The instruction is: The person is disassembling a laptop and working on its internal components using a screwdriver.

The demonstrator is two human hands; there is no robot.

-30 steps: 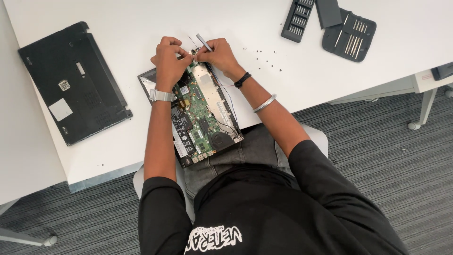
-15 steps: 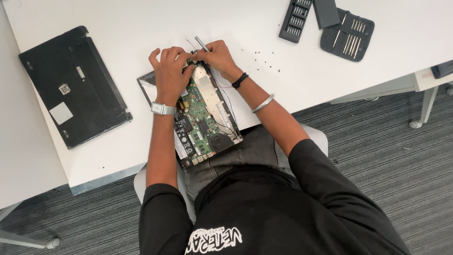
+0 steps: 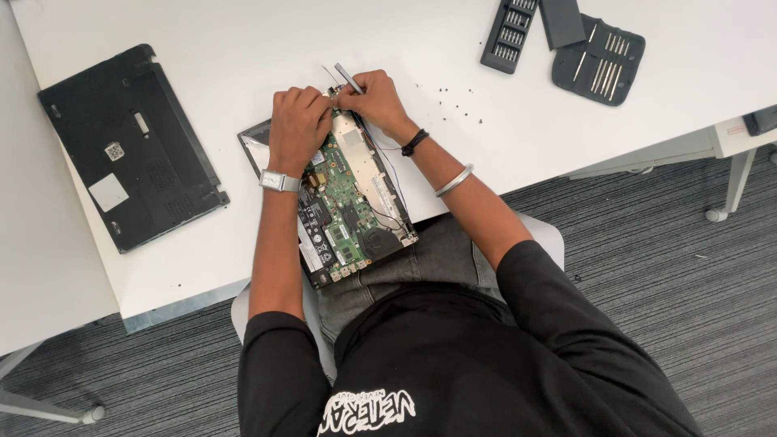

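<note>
An opened laptop base with its green circuit board exposed lies tilted over the table's front edge and my lap. My left hand presses flat on the far left part of the board, a watch on its wrist. My right hand is closed around a thin silver screwdriver, whose tip meets the board's far edge beside my left fingers. What lies under my fingers is hidden.
A black laptop bottom cover lies on the white table at the left. Several tiny screws are scattered right of my hands. A black bit case and tool pouch sit at the far right.
My hands and the laptop stay in place. My left hand has settled flatter on the board. The screwdriver has tilted slightly.
</note>
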